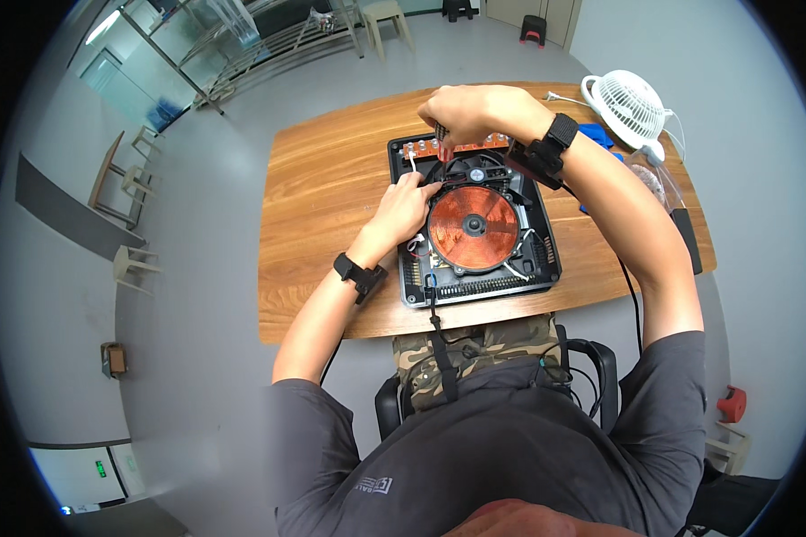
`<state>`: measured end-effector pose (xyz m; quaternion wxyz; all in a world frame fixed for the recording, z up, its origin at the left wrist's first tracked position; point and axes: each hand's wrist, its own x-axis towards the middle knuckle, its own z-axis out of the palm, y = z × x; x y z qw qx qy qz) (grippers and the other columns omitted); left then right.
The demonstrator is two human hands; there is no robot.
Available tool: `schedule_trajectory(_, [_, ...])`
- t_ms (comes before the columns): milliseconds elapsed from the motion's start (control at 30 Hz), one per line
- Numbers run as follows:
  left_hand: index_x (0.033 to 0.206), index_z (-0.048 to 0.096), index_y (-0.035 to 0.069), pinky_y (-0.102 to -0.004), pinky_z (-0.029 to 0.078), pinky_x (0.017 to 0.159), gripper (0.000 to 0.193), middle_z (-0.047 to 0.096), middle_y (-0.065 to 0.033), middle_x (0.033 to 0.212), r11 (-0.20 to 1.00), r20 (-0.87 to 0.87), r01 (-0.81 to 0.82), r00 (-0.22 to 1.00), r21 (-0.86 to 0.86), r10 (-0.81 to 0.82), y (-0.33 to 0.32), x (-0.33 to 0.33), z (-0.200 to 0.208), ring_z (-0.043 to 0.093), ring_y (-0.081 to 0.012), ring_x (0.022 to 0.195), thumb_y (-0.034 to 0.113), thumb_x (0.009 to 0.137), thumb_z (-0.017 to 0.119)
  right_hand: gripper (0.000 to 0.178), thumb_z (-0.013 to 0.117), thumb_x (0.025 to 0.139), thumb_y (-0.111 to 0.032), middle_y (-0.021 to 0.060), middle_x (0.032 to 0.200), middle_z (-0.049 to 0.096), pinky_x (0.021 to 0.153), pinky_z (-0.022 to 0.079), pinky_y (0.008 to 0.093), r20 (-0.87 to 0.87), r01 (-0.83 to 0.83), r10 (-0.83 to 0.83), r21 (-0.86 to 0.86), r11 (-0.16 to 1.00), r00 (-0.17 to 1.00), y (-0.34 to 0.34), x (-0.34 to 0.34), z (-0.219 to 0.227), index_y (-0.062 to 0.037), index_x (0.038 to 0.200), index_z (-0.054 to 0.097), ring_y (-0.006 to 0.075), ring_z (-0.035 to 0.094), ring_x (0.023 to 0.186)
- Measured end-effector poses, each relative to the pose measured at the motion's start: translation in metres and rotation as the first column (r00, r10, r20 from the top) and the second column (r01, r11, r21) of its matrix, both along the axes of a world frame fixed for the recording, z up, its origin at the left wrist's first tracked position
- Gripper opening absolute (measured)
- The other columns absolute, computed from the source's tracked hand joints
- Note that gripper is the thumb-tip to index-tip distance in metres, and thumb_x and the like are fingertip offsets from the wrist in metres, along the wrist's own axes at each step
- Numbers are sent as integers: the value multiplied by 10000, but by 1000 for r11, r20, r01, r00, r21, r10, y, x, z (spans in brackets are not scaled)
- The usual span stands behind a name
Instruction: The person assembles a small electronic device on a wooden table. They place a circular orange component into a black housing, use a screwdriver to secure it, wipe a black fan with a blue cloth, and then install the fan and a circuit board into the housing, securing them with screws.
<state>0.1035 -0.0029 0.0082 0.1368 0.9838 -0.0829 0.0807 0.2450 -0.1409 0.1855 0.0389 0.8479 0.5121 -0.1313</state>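
Note:
An opened induction cooker [548, 234] lies on the wooden table in front of me, its black casing showing the parts inside. A round copper coil [473, 249] fills its middle, with a black fan [488, 170] partly visible behind it. My right hand [464, 109] grips a screwdriver [445, 150] with a red and black handle. The tool points down at the fan's left side; its tip is too small to make out. My left hand [404, 208] rests at the coil's upper left edge, fingers stretched out beside the fan. An orange-brown strip [418, 149] runs along the casing's far edge, partly hidden by my right hand.
A white fan [630, 106] lies at the table's far right, near blue items [595, 136] and a clear plastic bag [658, 177]. Bare wood of the table [322, 197] shows at left. Metal racks [269, 55] and stools [385, 18] stand beyond.

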Motion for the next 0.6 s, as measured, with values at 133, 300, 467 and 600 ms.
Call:
schedule_trajectory(133, [1320, 679, 63, -467, 487, 950, 414, 611, -196, 1138, 1000, 39, 5, 999, -17, -5, 1, -2, -6, 565, -371, 1159, 64, 933, 532, 277, 734, 921, -265, 192, 934, 759, 737, 610, 428, 6, 72, -72, -2, 997, 997, -3, -18, 11, 0, 997, 766, 316, 756, 820])
schedule_trajectory(300, [1321, 678, 66, -470, 487, 950, 410, 609, -193, 1127, 999, 41, 22, 999, -24, -21, -2, 1, -2, 564, -370, 1159, 75, 937, 534, 464, 603, 1018, -399, 228, 919, 751, 813, 598, 466, 151, 35, -56, 141, 989, 987, -5, -7, -6, 27, 934, 769, 390, 737, 887])
schedule_trajectory(467, [1327, 671, 58, -472, 486, 968, 409, 609, -199, 1129, 1000, 6, 11, 1000, -30, -10, 1, 2, 0, 567, -378, 1155, 67, 941, 535, 443, 696, 947, -388, 225, 1029, 747, 863, 582, 469, 95, 60, -67, 72, 996, 993, -7, -10, -1, 5, 1150, 689, 401, 716, 997])
schedule_trajectory(600, [1327, 665, 34, -469, 488, 994, 413, 619, -218, 1142, 998, -14, 9, 1000, -59, -10, -1, 3, 3, 576, -398, 1145, 42, 934, 539, 371, 717, 892, -180, 185, 976, 728, 782, 591, 472, 50, -174, 168, 145, 974, 985, -9, 6, -10, 44, 1170, 615, 379, 723, 876])
